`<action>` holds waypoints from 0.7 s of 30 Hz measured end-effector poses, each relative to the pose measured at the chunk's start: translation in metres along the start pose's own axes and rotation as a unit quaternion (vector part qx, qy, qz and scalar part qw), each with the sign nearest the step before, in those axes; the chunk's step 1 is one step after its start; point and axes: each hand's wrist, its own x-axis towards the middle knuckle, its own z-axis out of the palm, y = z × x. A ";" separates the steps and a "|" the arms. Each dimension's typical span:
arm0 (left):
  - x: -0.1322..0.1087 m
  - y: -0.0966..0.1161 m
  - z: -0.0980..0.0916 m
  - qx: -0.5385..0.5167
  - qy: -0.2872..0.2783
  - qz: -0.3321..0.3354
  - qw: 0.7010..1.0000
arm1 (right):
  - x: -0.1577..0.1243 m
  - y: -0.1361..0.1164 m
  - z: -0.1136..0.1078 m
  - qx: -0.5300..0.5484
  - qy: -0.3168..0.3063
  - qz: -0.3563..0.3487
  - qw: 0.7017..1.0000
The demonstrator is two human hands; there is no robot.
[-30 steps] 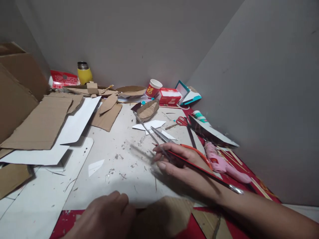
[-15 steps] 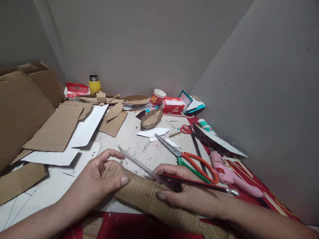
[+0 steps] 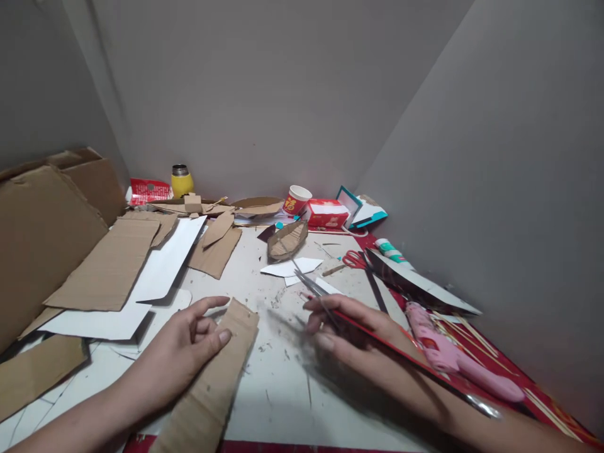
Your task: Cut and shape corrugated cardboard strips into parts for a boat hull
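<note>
While grey walls (image 3: 283, 94) close in the back and right, a white board (image 3: 278, 409) covers most of the table, with red showing along its edges. On the left stands a big cardboard box (image 3: 42, 233), leaning beside a stack where a cardboard sheet (image 3: 104, 264) overlaps white paper (image 3: 174, 258). Near the front, over the board, a long cardboard strip (image 3: 212, 390) slants down out of view; the left hand (image 3: 184, 346) is closed on its left edge near the upper end, thumb across the face, index finger stretched toward the top corner. The right hand (image 3: 363, 340), well apart from the strip, has its fingers and thumb clamped on a slim red-and-black stick (image 3: 406, 355), whose silvery end lies back along the forearm; the part at the fingertips is blurred. Right of that forearm rests a pink glue gun (image 3: 436, 349). Behind the right hand, scissors (image 3: 312, 285) show little more than their blades. Farther off sit a boat-shaped cardboard piece (image 3: 287, 240), a red tissue pack (image 3: 327, 215), a yellow bottle (image 3: 182, 184) and a red-and-white paper cup (image 3: 297, 201)
</note>
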 end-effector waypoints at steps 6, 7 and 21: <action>-0.003 -0.014 0.012 0.199 0.028 0.068 0.977 | 0.010 0.020 -0.020 -0.212 0.040 -0.151 0.965; -0.004 -0.014 0.013 0.222 0.035 0.080 0.971 | 0.011 0.021 -0.021 -0.237 0.032 -0.181 0.954; -0.025 -0.015 -0.007 0.378 0.221 0.359 0.824 | 0.011 0.010 -0.029 -0.370 -0.123 -0.257 0.884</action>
